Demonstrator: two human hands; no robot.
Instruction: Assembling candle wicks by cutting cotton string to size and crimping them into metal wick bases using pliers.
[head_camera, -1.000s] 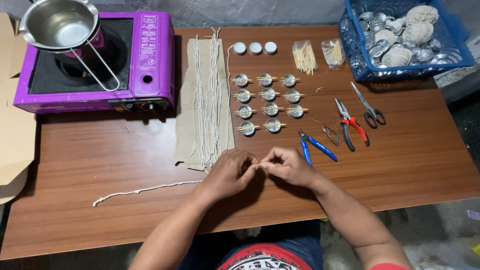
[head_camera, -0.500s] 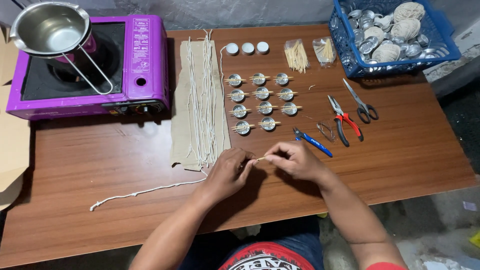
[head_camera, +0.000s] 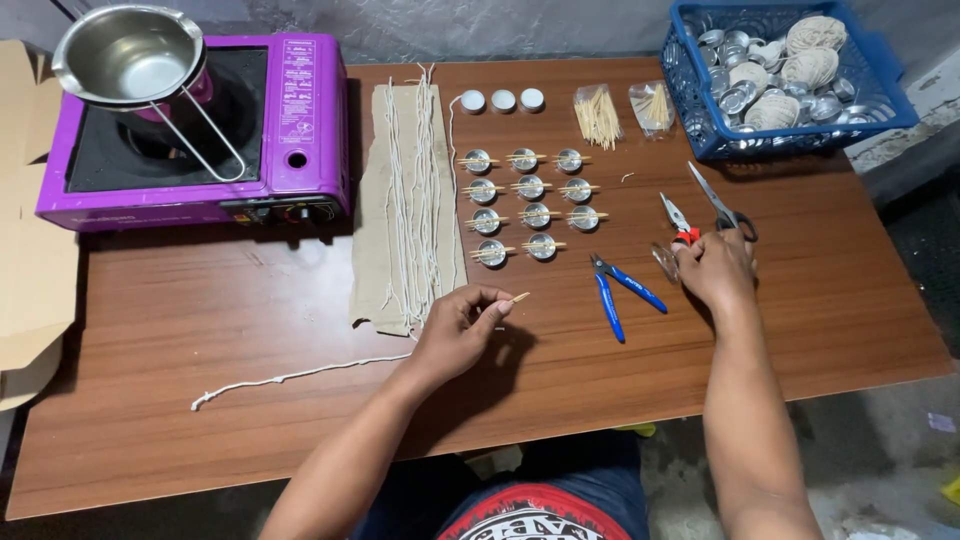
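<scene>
From the head camera, the two hands, which were pinched together a moment ago just below the strip of brown paper (head_camera: 378, 200), have parted: the wick piece they shared now rests with one hand alone, so the joint pinching step looks finished. The left hand (head_camera: 458, 335) stays just below the paper's lower right corner, fingers curled, thumb and forefinger gripping a small wooden stick (head_camera: 518, 298) with a short length of white wick. The right hand (head_camera: 718, 268) has swung well to the right of the paper, past the blue-handled pliers (head_camera: 612, 295), and lies palm down on the red-handled cutters (head_camera: 678, 222) beside the scissors (head_camera: 722, 203); whether it grips them I cannot tell. Forearms rest low over the worktop (head_camera: 200, 330).
</scene>
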